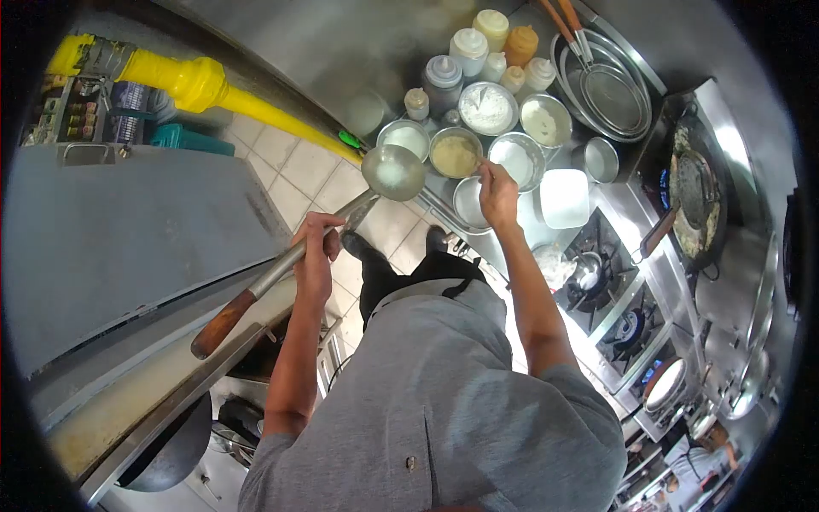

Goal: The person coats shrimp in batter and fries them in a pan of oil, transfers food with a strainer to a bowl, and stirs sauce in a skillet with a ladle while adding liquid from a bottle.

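My left hand (314,256) is wrapped round the metal shaft of a long ladle (281,269) with a wooden grip. The ladle's bowl has a little white powder in it and hangs beside the counter edge. My right hand (497,194) is closed at the rim of a metal bowl of tan powder (455,154); whatever its fingers hold is hidden. Around it stand a bowl of white granules (403,138), another bowl of white powder (517,162), a heaped bowl of white powder (488,107) and a metal bowl (469,205) just below.
Several squeeze bottles (467,51) stand at the back. Round strainers (610,94) lean on the wall. A white square container (564,198) sits near the stove burners (589,271). At right is a wok (699,196); a yellow pipe (200,85) runs at left. Another person (699,456) is lower right.
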A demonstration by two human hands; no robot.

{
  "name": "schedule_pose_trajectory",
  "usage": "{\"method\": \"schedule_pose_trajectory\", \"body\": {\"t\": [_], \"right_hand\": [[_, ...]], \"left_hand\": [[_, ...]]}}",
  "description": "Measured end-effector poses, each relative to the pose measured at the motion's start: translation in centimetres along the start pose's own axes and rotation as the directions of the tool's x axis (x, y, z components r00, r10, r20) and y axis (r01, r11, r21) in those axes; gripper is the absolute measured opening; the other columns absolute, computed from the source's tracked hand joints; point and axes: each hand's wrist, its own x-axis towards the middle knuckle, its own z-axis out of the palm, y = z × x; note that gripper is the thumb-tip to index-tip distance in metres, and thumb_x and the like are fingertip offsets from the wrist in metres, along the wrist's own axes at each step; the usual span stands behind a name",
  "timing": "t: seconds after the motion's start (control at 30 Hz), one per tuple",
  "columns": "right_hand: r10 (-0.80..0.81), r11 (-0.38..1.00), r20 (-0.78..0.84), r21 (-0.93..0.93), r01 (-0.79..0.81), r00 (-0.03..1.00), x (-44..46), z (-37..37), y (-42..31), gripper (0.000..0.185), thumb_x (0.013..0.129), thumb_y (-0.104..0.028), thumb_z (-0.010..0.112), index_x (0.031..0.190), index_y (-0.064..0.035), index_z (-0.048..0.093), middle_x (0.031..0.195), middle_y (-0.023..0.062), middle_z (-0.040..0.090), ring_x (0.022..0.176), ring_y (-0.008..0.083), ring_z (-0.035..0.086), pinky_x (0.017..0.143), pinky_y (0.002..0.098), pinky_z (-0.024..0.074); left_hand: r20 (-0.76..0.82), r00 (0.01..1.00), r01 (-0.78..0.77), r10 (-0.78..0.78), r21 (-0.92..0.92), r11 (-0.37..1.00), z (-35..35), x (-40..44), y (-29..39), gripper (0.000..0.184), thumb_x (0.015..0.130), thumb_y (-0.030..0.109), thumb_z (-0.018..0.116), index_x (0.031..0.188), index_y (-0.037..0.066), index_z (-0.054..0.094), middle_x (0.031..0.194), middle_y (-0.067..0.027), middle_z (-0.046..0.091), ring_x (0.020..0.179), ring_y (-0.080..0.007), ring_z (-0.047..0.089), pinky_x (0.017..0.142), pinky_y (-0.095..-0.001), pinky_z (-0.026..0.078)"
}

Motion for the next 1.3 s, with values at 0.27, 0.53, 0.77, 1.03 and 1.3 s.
{"method": "schedule_pose_trajectory", "body": {"t": [0.27, 0.53, 0.77, 1.03, 1.3], "right_hand": [[0.395, 0.855, 0.189, 0.283, -0.435, 0.899, -2.0, 2.9, 1.6, 0.033, 0.104, -0.022, 0.052, 0.11, 0.0067, 0.068, 0.088, 0.015, 0.072, 0.071, 0.0151, 0.067, 0.062, 0.0308, 0.0531], [0.486, 0.623, 0.15, 0.631, -0.461, 0.861, -1.4, -0.2, 1.5, 0.041, 0.105, -0.028, 0.051, 0.116, 0.0093, 0.063, 0.087, 0.0121, 0.071, 0.068, 0.0116, 0.059, 0.061, 0.0261, 0.0501], [0.29, 0.786, 0.283, 0.475, -0.396, 0.914, -0.8, -5.0, -7.2, 0.037, 0.105, -0.025, 0.052, 0.118, 0.0059, 0.066, 0.089, 0.0101, 0.071, 0.071, 0.0094, 0.057, 0.065, 0.0247, 0.0475], [0.206, 0.976, 0.008, 0.067, -0.206, 0.978, -0.2, 1.2, 1.6, 0.028, 0.1, -0.016, 0.054, 0.108, 0.0048, 0.07, 0.09, 0.0215, 0.072, 0.078, 0.0311, 0.071, 0.075, 0.0401, 0.0542], [0.456, 0.817, 0.187, 0.3, -0.492, 0.87, -0.8, 3.0, 0.7, 0.033, 0.103, -0.02, 0.05, 0.113, 0.0065, 0.067, 0.083, 0.0113, 0.072, 0.062, 0.0137, 0.062, 0.058, 0.029, 0.0497]], "left_hand": [[-0.011, 1.0, 0.005, -0.004, 0.032, 0.999, -0.5, -0.6, 0.0, 0.048, 0.108, 0.039, 0.038, 0.094, 0.002, 0.064, 0.064, 0.0032, 0.04, 0.058, -0.0054, 0.034, 0.053, -0.0234, 0.027], [0.028, 0.999, -0.039, 0.039, 0.023, 0.999, -0.5, -0.7, -0.1, 0.046, 0.108, 0.036, 0.039, 0.094, 0.002, 0.065, 0.064, 0.0036, 0.04, 0.057, -0.0055, 0.034, 0.052, -0.0236, 0.027], [0.124, 0.99, -0.072, 0.065, 0.057, 0.996, 2.0, 0.2, -0.6, 0.047, 0.108, 0.038, 0.039, 0.095, 0.002, 0.066, 0.064, 0.004, 0.04, 0.056, -0.0041, 0.032, 0.049, -0.023, 0.025], [0.13, 0.99, -0.064, 0.052, 0.095, 0.993, 1.8, -0.3, -0.6, 0.048, 0.109, 0.039, 0.037, 0.097, 0.002, 0.066, 0.065, 0.0037, 0.042, 0.057, -0.005, 0.034, 0.05, -0.0232, 0.027], [0.079, 0.996, -0.042, 0.035, 0.094, 0.995, -0.2, -1.9, -0.7, 0.046, 0.109, 0.036, 0.038, 0.096, 0.001, 0.066, 0.065, 0.0024, 0.043, 0.059, -0.0059, 0.036, 0.054, -0.0232, 0.029]]}}
